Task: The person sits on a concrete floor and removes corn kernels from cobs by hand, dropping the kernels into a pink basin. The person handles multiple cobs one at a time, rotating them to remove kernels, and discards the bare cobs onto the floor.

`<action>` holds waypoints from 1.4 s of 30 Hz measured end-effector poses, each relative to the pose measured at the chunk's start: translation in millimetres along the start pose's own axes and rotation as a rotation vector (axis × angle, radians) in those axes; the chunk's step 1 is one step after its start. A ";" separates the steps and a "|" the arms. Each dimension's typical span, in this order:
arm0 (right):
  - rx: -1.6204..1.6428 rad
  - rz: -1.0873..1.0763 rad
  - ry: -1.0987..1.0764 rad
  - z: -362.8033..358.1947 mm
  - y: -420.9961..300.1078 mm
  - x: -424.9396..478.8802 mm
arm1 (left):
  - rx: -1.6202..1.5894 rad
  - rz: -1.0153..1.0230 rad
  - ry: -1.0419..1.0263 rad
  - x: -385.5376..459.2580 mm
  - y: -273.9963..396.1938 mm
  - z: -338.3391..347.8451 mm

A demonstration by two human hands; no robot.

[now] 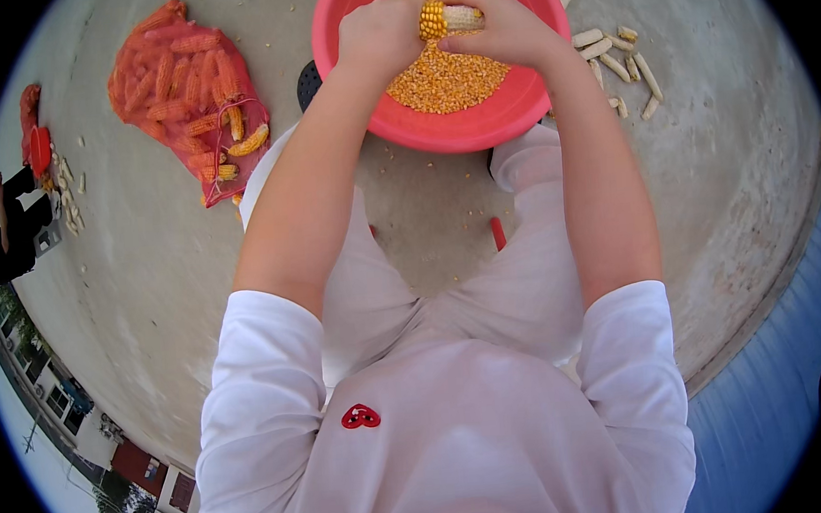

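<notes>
Both of my hands grip one corn ear (444, 19) above a red plastic basin (438, 138). My left hand (381, 36) is closed around the end that still bears yellow kernels, and its fingers hide part of that end. My right hand (509, 28) holds the bare, pale end between thumb and fingers. Below the ear, a heap of loose corn kernels (449, 85) covers the basin's bottom. The basin sits in front of my knees, between my lower legs.
On the left lies a red mesh sack (186, 101) of corn ears, with a loose-looking ear (248, 141) at its mouth. Stripped cobs (613, 61) are scattered right of the basin. Far left, a seated person (11, 231) is beside another red basin (40, 152) and more cobs.
</notes>
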State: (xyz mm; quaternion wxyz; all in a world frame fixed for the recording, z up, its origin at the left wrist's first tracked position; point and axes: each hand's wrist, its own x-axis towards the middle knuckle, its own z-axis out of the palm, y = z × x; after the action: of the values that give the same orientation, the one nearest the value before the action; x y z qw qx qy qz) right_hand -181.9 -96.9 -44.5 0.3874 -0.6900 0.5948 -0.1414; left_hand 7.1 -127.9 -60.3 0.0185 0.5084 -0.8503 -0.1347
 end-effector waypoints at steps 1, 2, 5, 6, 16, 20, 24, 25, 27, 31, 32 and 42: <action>-0.101 0.006 -0.042 -1.0 -7.9 2.2 | 0.039 0.037 0.038 0.3 0.8 2.1; -0.202 0.012 -0.084 0.3 -12.3 4.0 | 0.079 0.073 0.075 1.1 2.1 4.4; -0.192 0.052 -0.048 7.9 -10.4 9.3 | 0.105 0.213 0.265 -1.0 9.4 14.1; -0.207 0.064 -0.095 7.9 -6.8 10.1 | 0.095 0.264 0.338 -3.2 12.4 16.3; 0.079 0.074 0.127 53.1 28.9 6.9 | -0.811 0.018 0.084 -25.4 -18.4 10.6; -0.137 -0.020 0.157 56.0 19.2 10.8 | -0.128 0.056 -0.063 -11.1 -7.3 0.1; -0.501 -0.044 0.086 26.7 -26.2 -3.0 | 0.139 0.122 0.015 4.8 -12.5 19.4; -0.418 0.023 0.064 31.2 -49.5 -7.7 | -0.197 0.050 0.050 -4.5 -14.3 18.3; -0.179 0.040 0.037 37.1 -44.6 -4.6 | -0.870 -0.096 0.120 -30.7 -12.4 6.8; 0.142 -0.014 0.023 49.8 7.0 8.6 | -1.022 -0.008 0.137 -28.9 -0.5 14.1; 0.149 0.001 0.017 50.4 6.4 8.3 | -0.977 0.000 0.176 -26.3 -5.4 27.2; 0.278 -0.049 0.085 48.7 5.5 3.4 | -0.225 0.307 0.033 -16.7 -34.1 -6.5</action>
State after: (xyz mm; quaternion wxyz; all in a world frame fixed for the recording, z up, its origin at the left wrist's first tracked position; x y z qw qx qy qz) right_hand -153.0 -82.2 -81.5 0.4500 -0.6375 0.5684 -0.2608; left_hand 45.6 -130.0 -60.7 0.1094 0.3696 -0.8970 -0.2164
